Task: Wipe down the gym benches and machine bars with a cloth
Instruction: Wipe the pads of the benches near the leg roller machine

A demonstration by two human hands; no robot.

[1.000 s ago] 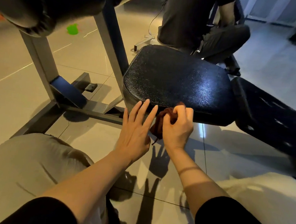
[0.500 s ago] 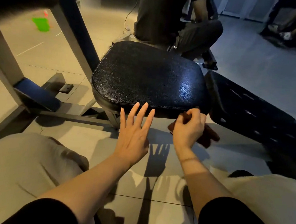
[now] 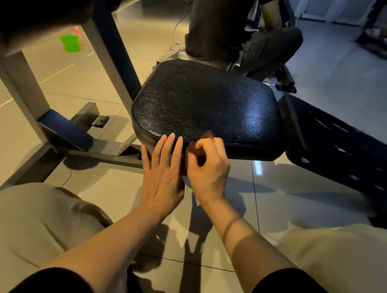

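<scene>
Cloth, dark red-brown, is bunched in the right hand at the front edge of the bench seat pad, roughly 6 o'clock on the pad. Grip: fingers curled round the wad, thumb side pinching it, one corner poking up onto the pad top at about 12 o'clock from the knuckles. Most of the cloth is hidden behind the hand, so I can't tell how it is folded.

Reason for the hold, as I read it: a tight wad gives a firm contact patch for the rounded front lip and its seam, where a flat cloth would slip.

Left hand sits at 9 o'clock of the right, just beside it. Fingers straight, together, holding nothing, tips over the pad's front wall; can't confirm contact. Likely steadying the pad or waiting to take the cloth.

Outward: second black pad at 3 o'clock of the seat, grey steel frame at 9 o'clock running under it. Both untouched at this moment; frame bars probably still on the list.

Containers: one only, a green bucket on the floor far off at 11 o'clock. Contents not visible from here. Another person sits behind the seat at 12 o'clock.
</scene>
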